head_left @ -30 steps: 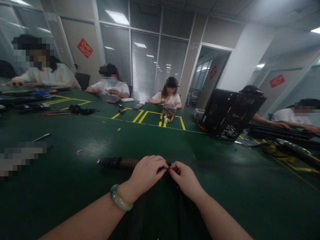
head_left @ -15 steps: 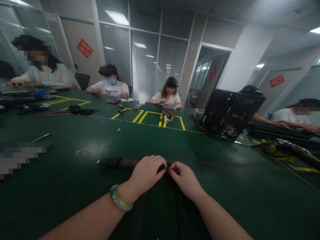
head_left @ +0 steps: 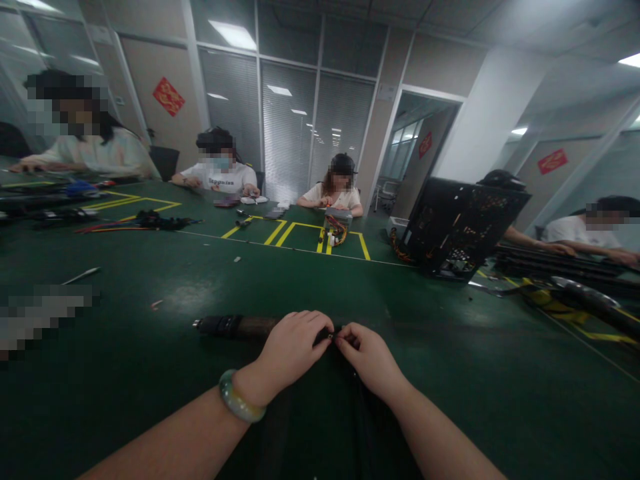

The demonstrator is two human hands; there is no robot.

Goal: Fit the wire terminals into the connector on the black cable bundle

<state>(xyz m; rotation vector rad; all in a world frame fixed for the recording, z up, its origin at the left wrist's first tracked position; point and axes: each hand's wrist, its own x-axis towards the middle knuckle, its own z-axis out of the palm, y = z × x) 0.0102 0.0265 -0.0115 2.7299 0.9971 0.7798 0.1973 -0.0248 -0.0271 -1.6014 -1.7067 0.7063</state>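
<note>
Above the green table, my left hand (head_left: 295, 343) and my right hand (head_left: 369, 350) meet at their fingertips. Both pinch at a tiny dark part (head_left: 331, 337) with a bright spot on it; its kind is too small to make out. A greenish bangle is on my left wrist. A dark electric screwdriver (head_left: 217, 327), by its shape, lies on the table with its bit end to the left; its right end is hidden behind my left hand. Under my right hand a dark cable or strip (head_left: 357, 407) runs down towards me.
At the back right a black computer case (head_left: 463, 227) stands tilted. A power supply (head_left: 341, 213) with coloured cables sits at the far side, near yellow tape marks. Several people sit around the table. Cable bundles (head_left: 150, 220) and a thin white stick (head_left: 83, 275) lie left.
My hands keep almost the same pose at the small part. The whole view has shifted very slightly.
</note>
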